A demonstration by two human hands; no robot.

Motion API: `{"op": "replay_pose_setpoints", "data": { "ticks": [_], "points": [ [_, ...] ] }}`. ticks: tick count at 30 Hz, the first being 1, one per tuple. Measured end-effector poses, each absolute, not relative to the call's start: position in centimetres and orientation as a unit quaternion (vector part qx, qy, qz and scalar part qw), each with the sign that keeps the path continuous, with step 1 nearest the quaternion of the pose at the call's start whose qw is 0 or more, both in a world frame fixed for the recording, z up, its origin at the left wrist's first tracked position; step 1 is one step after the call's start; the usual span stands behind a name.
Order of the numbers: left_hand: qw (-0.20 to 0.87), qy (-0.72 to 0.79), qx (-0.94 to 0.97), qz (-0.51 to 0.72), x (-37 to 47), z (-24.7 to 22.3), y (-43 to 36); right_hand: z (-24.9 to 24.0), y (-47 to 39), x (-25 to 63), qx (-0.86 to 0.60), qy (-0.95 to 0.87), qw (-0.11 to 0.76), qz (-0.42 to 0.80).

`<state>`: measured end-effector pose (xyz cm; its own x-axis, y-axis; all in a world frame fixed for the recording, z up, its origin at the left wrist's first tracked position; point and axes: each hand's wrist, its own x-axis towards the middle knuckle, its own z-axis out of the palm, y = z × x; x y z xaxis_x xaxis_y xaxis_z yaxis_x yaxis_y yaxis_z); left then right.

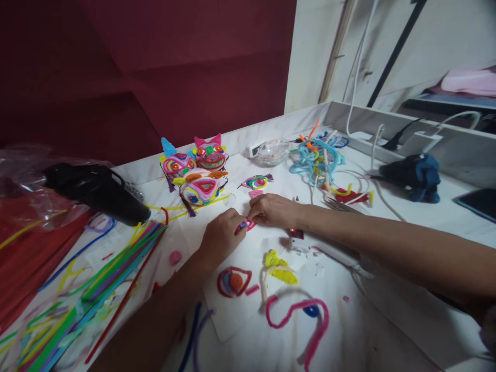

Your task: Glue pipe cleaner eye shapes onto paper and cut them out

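Pink pipe-cleaner piece [245,225] pinched between left hand [220,238] and right hand [273,210] grips, on white worktop [387,330], near finished masks [196,173].

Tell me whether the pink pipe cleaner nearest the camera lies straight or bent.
Bent: the pink pipe cleaner curves in an open loop on the white table.

Dark maroon padded wall [163,67] behind, folded into broad angular panels. To the right, pale off-white wall panel [437,36] crossed by a thin black diagonal bar [399,46] and hanging white cables [358,57]. Below, white marble-patterned tabletop [387,330] with a raised white back ledge [457,142] along the far right side. Beyond the ledge, a dim shelf recess holding pink folded cloth [470,81] (edges blurred). Soft, uneven indoor light, brightest on the tabletop, dimmer toward the maroon wall.
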<state>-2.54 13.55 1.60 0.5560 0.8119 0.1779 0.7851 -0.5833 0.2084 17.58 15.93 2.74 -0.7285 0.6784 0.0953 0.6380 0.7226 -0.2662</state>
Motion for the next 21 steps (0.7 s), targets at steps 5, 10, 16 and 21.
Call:
{"op": "replay_pose_setpoints", "data": {
  "ticks": [5,10,16,21],
  "points": [
    [0.046,0.441,0.885,0.143,-2.8,1.2,13.8,3.4,16.2,17.3,-0.318,-0.939,0.084,0.095],
    [0.054,0.417,0.888,0.186,-3.0,0.6,14.4,3.2,16.3,17.4,-0.306,-0.944,0.091,0.09],
    [0.067,0.412,0.873,0.251,-3.1,0.2,14.6,2.2,16.4,17.8,-0.323,-0.935,0.113,0.096],
    [0.066,0.413,0.876,0.241,-3.2,0.4,14.4,2.3,16.4,17.8,-0.323,-0.932,0.122,0.108]
  ]
}}
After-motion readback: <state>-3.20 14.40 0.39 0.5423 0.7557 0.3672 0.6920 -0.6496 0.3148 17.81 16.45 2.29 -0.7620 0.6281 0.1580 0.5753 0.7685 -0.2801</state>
